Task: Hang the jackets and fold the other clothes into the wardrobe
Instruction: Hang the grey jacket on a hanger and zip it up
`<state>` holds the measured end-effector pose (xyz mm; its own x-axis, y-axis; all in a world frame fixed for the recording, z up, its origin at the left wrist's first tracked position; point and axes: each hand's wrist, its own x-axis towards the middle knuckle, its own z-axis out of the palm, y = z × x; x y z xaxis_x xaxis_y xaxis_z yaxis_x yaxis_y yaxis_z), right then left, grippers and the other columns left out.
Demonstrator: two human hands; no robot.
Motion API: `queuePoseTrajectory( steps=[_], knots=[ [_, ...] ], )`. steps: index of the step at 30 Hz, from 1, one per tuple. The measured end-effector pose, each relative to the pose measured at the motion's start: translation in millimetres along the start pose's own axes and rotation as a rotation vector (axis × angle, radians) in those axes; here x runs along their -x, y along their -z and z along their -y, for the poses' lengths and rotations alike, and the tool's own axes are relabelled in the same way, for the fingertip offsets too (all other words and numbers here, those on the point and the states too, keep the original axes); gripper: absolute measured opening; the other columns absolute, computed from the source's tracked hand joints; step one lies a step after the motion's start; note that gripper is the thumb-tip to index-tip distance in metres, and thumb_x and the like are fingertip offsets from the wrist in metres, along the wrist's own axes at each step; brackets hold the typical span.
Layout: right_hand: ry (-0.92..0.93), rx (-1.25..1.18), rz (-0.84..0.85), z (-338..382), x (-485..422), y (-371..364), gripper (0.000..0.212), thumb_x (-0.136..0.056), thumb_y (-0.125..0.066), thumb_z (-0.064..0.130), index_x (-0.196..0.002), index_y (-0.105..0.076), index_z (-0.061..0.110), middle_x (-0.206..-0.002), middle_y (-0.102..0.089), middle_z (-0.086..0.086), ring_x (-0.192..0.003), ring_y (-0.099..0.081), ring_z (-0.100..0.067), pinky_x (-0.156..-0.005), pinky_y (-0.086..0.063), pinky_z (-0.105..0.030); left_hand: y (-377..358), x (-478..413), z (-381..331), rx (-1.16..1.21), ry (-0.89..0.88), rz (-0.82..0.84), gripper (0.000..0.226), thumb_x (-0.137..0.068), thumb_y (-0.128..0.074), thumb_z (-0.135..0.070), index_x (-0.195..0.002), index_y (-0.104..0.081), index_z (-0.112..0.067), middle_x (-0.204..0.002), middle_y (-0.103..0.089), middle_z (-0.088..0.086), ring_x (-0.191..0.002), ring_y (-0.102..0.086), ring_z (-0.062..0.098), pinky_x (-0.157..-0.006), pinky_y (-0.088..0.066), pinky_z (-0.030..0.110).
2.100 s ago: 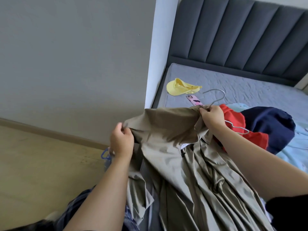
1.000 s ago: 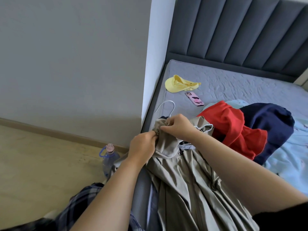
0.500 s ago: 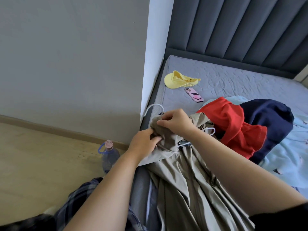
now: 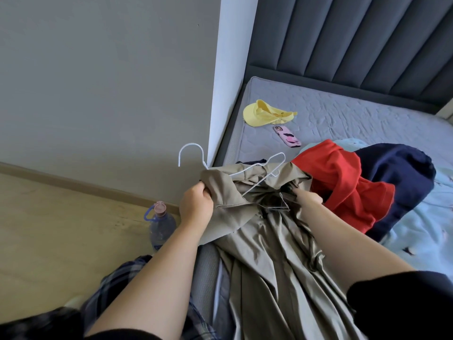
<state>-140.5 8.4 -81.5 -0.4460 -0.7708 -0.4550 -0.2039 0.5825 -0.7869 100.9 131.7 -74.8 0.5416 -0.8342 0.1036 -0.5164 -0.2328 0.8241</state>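
Head view. Khaki jacket spread over the near edge of the bed, hem trailing toward the camera. Left hand curled round the jacket's left shoulder. White wire hanger lying across the collar, hook clear of the cloth on the left. Right hand pushed into the neck opening, fingers hidden by fabric; grip cannot be told. Red garment and navy garment heaped just right of the jacket. Yellow cap and pink phone farther back on the bed. Bottle standing on the floor beside the left forearm.
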Motion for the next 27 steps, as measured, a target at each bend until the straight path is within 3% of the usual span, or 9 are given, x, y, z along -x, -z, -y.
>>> queuePoseTrajectory(
  steps=[2, 5, 6, 10, 16, 19, 21, 23, 27],
  knots=[
    [-0.094, -0.222, 0.152, -6.2, -2.6, -2.6, 0.028, -0.090, -0.064, 0.024, -0.113, -0.058, 0.009, -0.104, -0.062, -0.011, -0.076, -0.060, -0.022, -0.080, -0.051, -0.036, 1.6, -1.1, 2.9, -0.013, 0.003, 0.039, 0.020, -0.089, -0.042, -0.002, -0.073, -0.047, -0.012, -0.085, -0.063, 0.022, -0.080, -0.053, 0.043, -0.064, -0.036, 0.038],
    [-0.005, -0.360, 0.102, -2.2, -12.7, -3.6, 0.015, -0.087, -0.068, 0.009, -0.077, -0.056, 0.009, -0.073, -0.059, -0.009, -0.055, -0.057, -0.016, -0.044, -0.045, -0.023, 4.4, -1.8, 5.4, -0.024, -0.027, 0.081, 0.016, -0.090, -0.042, -0.002, -0.082, -0.055, -0.004, -0.088, -0.064, 0.020, -0.084, -0.056, 0.041, -0.071, -0.043, 0.041],
    [0.079, -0.325, 0.058, 6.1, -13.3, -2.2, 0.016, -0.085, -0.068, 0.004, -0.075, -0.057, 0.007, -0.071, -0.059, -0.010, -0.061, -0.058, -0.017, -0.043, -0.046, -0.021, 5.0, -1.9, 5.2, -0.024, -0.045, 0.089, 0.017, -0.090, -0.042, -0.002, -0.085, -0.058, -0.003, -0.089, -0.065, 0.020, -0.086, -0.057, 0.040, -0.073, -0.044, 0.041],
    [0.478, -0.065, -0.206, 56.2, -3.8, 14.9, 0.019, -0.080, -0.069, 0.011, -0.099, -0.068, 0.007, -0.098, -0.069, -0.010, -0.089, -0.062, -0.021, -0.078, -0.048, -0.025, 5.0, -1.1, 2.0, -0.032, -0.094, 0.061, 0.018, -0.090, -0.044, -0.001, -0.091, -0.062, 0.001, -0.094, -0.067, 0.021, -0.088, -0.058, 0.040, -0.073, -0.044, 0.038],
    [1.162, 0.376, -0.319, 110.8, 44.8, 32.1, 0.028, -0.077, -0.044, -0.004, -0.093, -0.063, 0.008, -0.094, -0.065, -0.012, -0.085, -0.058, -0.031, -0.074, -0.048, -0.040, 4.5, 2.1, 1.7, -0.065, -0.102, -0.007, 0.022, -0.090, -0.044, -0.002, -0.072, -0.046, -0.013, -0.078, -0.060, 0.013, -0.080, -0.057, 0.038, -0.070, -0.041, 0.038],
    [1.380, 0.936, -0.340, 115.3, 54.6, 34.0, 0.022, -0.083, -0.045, -0.005, -0.097, -0.059, 0.005, -0.100, -0.059, -0.016, -0.082, -0.059, -0.039, -0.066, -0.044, -0.041, 10.4, -1.7, 5.0, -0.113, -0.007, -0.077, 0.016, -0.089, -0.043, -0.003, -0.078, -0.052, -0.009, -0.086, -0.063, 0.018, -0.084, -0.057, 0.040, -0.068, -0.037, 0.037],
    [1.288, 1.076, -0.403, 115.1, 51.2, 37.6, 0.026, -0.088, -0.043, -0.003, -0.111, -0.052, 0.005, -0.102, -0.056, -0.017, -0.085, -0.061, -0.042, -0.065, -0.044, -0.042, 15.7, -5.0, 8.6, -0.104, 0.083, -0.156, 0.014, -0.087, -0.043, -0.001, -0.084, -0.057, -0.004, -0.091, -0.064, 0.023, -0.088, -0.057, 0.043, -0.068, -0.034, 0.037],
    [1.022, 0.981, -0.419, 112.3, 42.6, 42.7, 0.026, -0.088, -0.044, -0.001, -0.113, -0.048, 0.004, -0.097, -0.057, -0.016, -0.090, -0.060, -0.041, -0.065, -0.042, -0.039, 19.8, -8.0, 10.8, -0.067, 0.181, -0.215, 0.016, -0.087, -0.044, 0.001, -0.090, -0.060, 0.000, -0.096, -0.064, 0.028, -0.094, -0.056, 0.047, -0.074, -0.039, 0.041],
    [0.357, 0.286, -0.006, 113.4, 27.7, 49.4, 0.005, -0.088, -0.049, 0.006, -0.088, -0.055, 0.005, -0.076, -0.053, -0.008, -0.068, -0.056, -0.026, -0.053, -0.042, -0.028, 20.1, -6.9, 10.1, -0.043, 0.176, -0.204, 0.015, -0.087, -0.043, 0.002, -0.087, -0.058, 0.001, -0.094, -0.063, 0.028, -0.086, -0.055, 0.044, -0.072, -0.038, 0.041]
  ],
)
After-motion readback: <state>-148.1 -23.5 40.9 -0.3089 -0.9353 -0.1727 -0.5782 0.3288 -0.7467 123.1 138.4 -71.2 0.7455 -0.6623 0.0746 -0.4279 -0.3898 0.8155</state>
